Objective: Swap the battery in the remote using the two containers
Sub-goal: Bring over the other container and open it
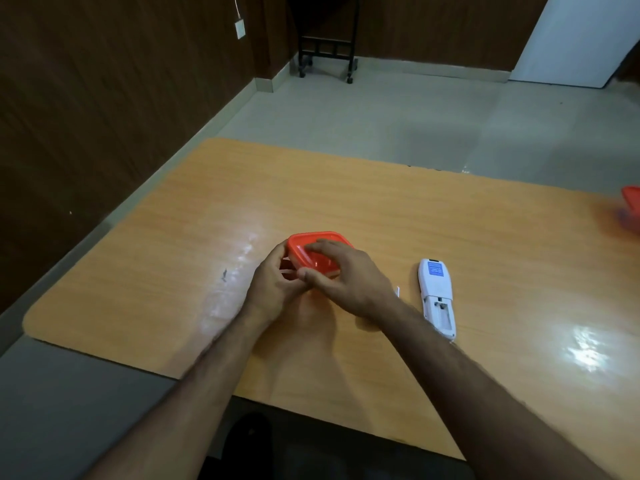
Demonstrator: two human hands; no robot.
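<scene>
- A small orange container (320, 252) sits near the middle of the wooden counter (485, 237), gripped from both sides.
- The left hand (273, 285) curls around its left wall; the right hand (346, 275) clasps its lid from above.
- A white remote (437, 296) lies face down just right of the hands, battery bay uncovered.
- A second orange container (632, 199) shows at the counter's far right edge.

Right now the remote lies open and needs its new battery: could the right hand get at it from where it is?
Probably yes. The right hand grips the orange container, and the remote lies on the table just beside that wrist, nothing between; it must release first.
</scene>
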